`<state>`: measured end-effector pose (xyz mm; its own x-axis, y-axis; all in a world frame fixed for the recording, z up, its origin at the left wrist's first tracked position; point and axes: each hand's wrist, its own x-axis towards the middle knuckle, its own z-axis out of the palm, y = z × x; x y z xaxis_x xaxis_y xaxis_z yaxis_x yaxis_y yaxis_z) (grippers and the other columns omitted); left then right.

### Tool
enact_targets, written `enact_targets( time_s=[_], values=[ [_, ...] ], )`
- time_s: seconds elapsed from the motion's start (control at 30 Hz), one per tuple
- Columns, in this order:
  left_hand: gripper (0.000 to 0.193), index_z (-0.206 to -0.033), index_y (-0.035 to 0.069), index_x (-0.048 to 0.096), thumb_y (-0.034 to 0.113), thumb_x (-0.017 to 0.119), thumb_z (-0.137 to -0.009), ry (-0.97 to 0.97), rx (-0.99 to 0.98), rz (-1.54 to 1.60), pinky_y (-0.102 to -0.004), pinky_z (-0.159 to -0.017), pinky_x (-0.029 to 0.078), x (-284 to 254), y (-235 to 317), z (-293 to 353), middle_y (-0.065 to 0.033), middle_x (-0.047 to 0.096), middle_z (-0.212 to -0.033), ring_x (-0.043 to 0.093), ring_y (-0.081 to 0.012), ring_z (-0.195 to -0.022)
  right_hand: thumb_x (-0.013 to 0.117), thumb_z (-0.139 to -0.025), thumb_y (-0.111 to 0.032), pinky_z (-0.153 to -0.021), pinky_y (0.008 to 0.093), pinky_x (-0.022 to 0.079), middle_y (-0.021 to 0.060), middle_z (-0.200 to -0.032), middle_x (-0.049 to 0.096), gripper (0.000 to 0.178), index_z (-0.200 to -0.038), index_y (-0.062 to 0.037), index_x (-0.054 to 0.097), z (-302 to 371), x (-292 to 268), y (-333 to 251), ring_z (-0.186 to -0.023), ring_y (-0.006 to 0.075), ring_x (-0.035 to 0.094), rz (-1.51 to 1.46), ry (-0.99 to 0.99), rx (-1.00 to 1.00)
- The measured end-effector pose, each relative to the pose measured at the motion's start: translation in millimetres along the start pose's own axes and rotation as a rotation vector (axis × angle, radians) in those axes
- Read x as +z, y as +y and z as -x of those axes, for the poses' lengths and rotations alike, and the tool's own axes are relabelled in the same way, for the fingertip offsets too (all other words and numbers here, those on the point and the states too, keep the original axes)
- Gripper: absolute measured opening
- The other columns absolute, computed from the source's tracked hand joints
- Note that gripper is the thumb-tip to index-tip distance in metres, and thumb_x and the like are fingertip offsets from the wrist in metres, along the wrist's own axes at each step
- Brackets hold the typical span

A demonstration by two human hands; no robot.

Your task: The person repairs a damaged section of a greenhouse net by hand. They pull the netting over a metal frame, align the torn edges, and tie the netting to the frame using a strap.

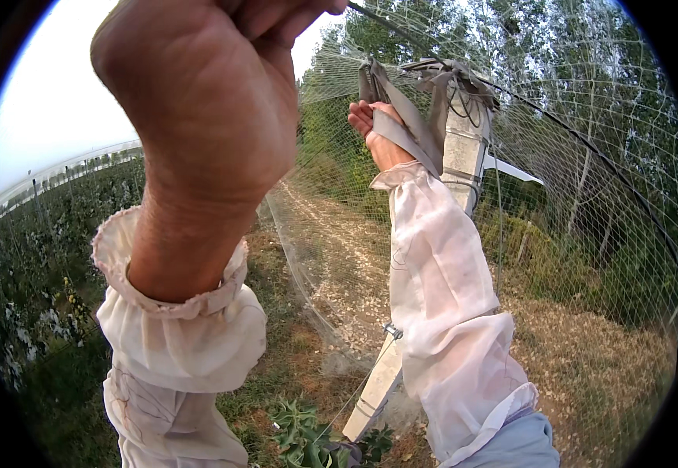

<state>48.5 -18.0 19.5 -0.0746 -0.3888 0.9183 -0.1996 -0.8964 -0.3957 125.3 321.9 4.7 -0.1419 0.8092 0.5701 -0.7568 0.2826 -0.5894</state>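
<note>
Grey cloth: Where the pale post (463,148) reaches its top, a grey cloth strip (403,105) hangs down, high up and right of the middle. It is long and flat, and its low part runs slanting across the right hand.
Right hand: The right hand (385,129) is up beside the post, with its fingers bent a little. The cloth touches it, but I can't tell if the fingers grip it.
Left hand: The left hand (198,86) is big and close, at the top. Its fingertips are cut off, so I can't tell if it holds anything.
Black cable: A black cable (557,118) starts near the left fingers, passes the post top and bends down to the right.
Post: It leans and goes behind the right sleeve (440,265), which is thin and white.
Left sleeve: The left sleeve (175,343) is white too, with a frilly cuff.
Net: A thin net (627,109) hangs in front of green trees (424,39).
Ground: Dry leaves lie on a path (346,257). A leafy plant (296,429) grows at the bottom.
</note>
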Motion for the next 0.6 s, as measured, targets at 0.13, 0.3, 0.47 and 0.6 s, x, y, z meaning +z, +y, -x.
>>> enact_targets(
  time_s=[0.13,0.3,0.47,0.6],
  values=[
    [0.038,-0.062,0.015,0.046,0.015,0.055,-0.099,-0.017,0.036,0.087,-0.0355,-0.063,0.05,-12.8,-17.9,-0.4,0.004,0.032,-0.056,0.036,-0.0124,-0.051,0.048,-0.088,-0.003,-0.076,0.0387,0.064,0.0216,-0.102,0.07,0.02,-0.099,0.0077,0.06,8.1,4.8,1.0,-0.094,0.0328,0.072,-0.189,-0.131,-0.026],
    [0.04,-0.061,0.017,0.042,0.017,0.053,-0.1,0.093,0.041,0.077,-0.0361,-0.063,0.05,-7.2,-23.3,3.1,0.0037,0.033,-0.055,0.038,-0.0127,-0.051,0.053,-0.096,-0.018,-0.088,0.0375,0.059,0.0164,-0.114,0.069,0.03,-0.113,0.0057,0.062,13.6,-9.5,25.6,-0.111,0.0301,0.067,0.175,-0.252,-0.19],
    [0.041,-0.061,0.017,0.04,0.017,0.052,-0.1,0.094,-0.008,0.032,-0.0358,-0.063,0.048,4.8,-17.9,3.4,0.0033,0.033,-0.055,0.037,-0.0131,-0.051,0.055,-0.101,-0.041,-0.091,0.0411,0.054,0.0096,-0.117,0.07,0.047,-0.122,-0.0002,0.063,-20.7,-67.9,76.6,-0.112,0.0281,0.066,0.559,-0.135,-0.41],
    [0.042,-0.061,0.017,0.038,0.021,0.053,-0.099,0.09,-0.091,0.121,-0.0352,-0.064,0.045,-2.6,-9.6,0.7,0.0028,0.032,-0.055,0.035,-0.0138,-0.052,0.06,-0.096,-0.034,-0.085,0.0434,0.056,0.0153,-0.1,0.073,0.039,-0.105,0.0029,0.069,61.7,-70.1,94.7,-0.096,0.0334,0.07,1.067,-0.082,-0.371]
  ],
)
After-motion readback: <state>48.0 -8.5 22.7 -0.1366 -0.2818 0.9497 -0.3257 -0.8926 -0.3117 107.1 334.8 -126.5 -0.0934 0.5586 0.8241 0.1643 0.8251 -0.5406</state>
